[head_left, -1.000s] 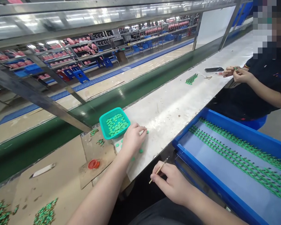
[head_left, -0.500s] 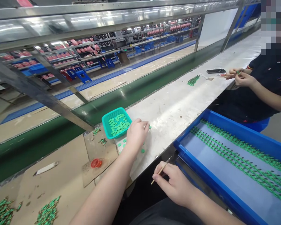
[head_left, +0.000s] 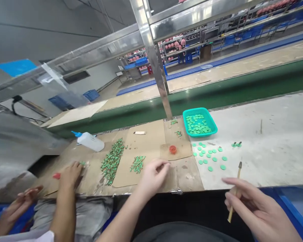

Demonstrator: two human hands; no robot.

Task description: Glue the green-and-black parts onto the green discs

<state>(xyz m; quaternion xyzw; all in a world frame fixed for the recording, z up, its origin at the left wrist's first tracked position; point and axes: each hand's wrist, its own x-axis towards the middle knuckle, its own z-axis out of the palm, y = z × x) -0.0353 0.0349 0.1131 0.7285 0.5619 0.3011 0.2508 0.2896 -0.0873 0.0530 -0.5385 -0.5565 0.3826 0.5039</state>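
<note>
My left hand (head_left: pixel 154 176) hovers over the cardboard's front edge, right of a small pile of green and brown pieces (head_left: pixel 137 164). Its thumb and fingertips are pinched; whatever is between them, if anything, cannot be made out. In my right hand (head_left: pixel 255 205) is a thin brush (head_left: pixel 231 211) with a wooden handle, its dark tip upward. Flat green discs (head_left: pixel 214 159) lie scattered on the white tabletop (head_left: pixel 280 134), and two discs with brown pieces upright on them (head_left: pixel 236 144) stand farther right. A red cap-like dish (head_left: pixel 172 149) sits beyond my left hand.
A teal basket (head_left: pixel 214 131) holds green discs. Leftward lie a large heap of green-brown pieces (head_left: pixel 113 163) and a white squeeze bottle (head_left: pixel 91 142). Another person's hand (head_left: pixel 70 173) works at the left. A metal post (head_left: pixel 158 67) rises behind the table; a blue tray (head_left: pixel 298 205) is at right.
The view has swung left. My left hand has left the discs beside the basket and moved over to the cardboard. My right hand keeps the brush, now held more upright.
</note>
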